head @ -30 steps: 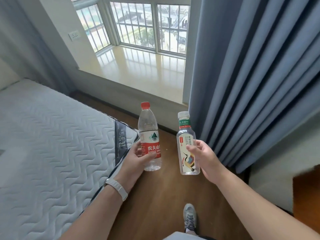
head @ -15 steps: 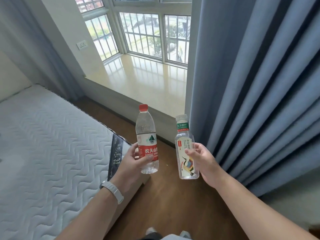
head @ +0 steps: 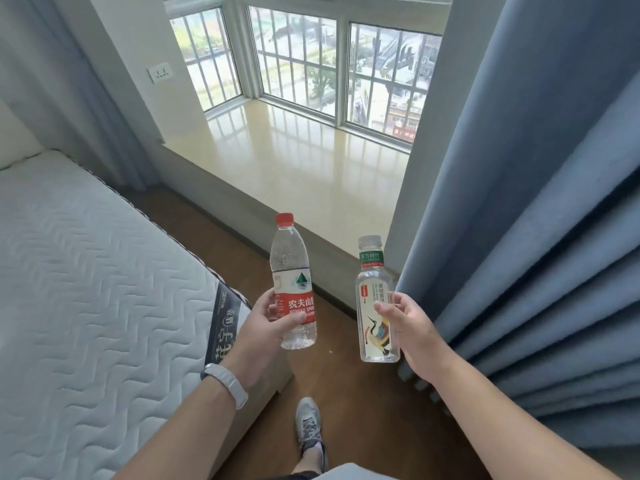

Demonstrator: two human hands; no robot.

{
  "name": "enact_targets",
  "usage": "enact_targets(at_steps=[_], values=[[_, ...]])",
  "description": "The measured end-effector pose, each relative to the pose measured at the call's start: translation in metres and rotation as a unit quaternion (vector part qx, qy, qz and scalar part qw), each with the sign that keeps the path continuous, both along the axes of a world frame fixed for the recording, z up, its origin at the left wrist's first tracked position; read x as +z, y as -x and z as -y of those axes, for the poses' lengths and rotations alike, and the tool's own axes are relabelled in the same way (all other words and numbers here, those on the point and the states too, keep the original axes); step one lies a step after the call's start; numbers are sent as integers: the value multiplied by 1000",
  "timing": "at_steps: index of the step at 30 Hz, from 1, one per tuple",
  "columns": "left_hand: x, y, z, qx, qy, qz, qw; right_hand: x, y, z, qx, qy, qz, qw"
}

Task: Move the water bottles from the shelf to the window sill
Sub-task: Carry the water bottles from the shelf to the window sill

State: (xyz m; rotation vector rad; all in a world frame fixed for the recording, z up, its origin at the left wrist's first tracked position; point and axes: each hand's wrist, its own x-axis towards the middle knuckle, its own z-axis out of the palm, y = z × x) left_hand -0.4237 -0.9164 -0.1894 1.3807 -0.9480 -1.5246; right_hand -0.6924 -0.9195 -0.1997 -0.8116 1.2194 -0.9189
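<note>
My left hand (head: 268, 322) grips a clear bottle with a red cap and red label (head: 292, 271), held upright over the wooden floor. My right hand (head: 408, 323) holds a second clear bottle with a white cap, green neck band and a bird picture (head: 375, 306), also upright. Both bottles hang side by side just in front of the beige, glossy window sill (head: 304, 168), which lies below the barred window and carries nothing. The shelf is out of view.
A white quilted mattress (head: 86, 289) fills the left side, its corner close to my left hand. Blue curtains (head: 536, 237) hang on the right, grey ones at far left. My shoe (head: 308, 427) stands on the narrow strip of wooden floor. A wall socket (head: 160, 74) sits beside the window.
I have stepped closer to the window, so the sill looks larger and nearer. Both hands keep the same hold on their bottles, carried forward together.
</note>
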Motion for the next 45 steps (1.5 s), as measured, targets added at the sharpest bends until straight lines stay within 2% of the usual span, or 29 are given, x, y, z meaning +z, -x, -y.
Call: enact_targets(at_steps=[8,15,20,29,38,45], values=[[8,-40,126,-1,16,-3,1000,25,-40,121,-10,-1,-44,999],[4,-75,212,-24,31,16,999,25,-70,190,-29,4,-32,999],[4,-80,253,-40,37,31,998,23,-77,226,-72,-10,-15,997],[-16,-88,335,-33,-3,40,999,6,-80,317,-60,-14,-25,998],[-10,-100,451,10,-36,73,997,-13,-104,471,1,-27,-24,999],[7,-70,562,-15,-23,112,993,-25,-89,542,-29,-41,2,999]])
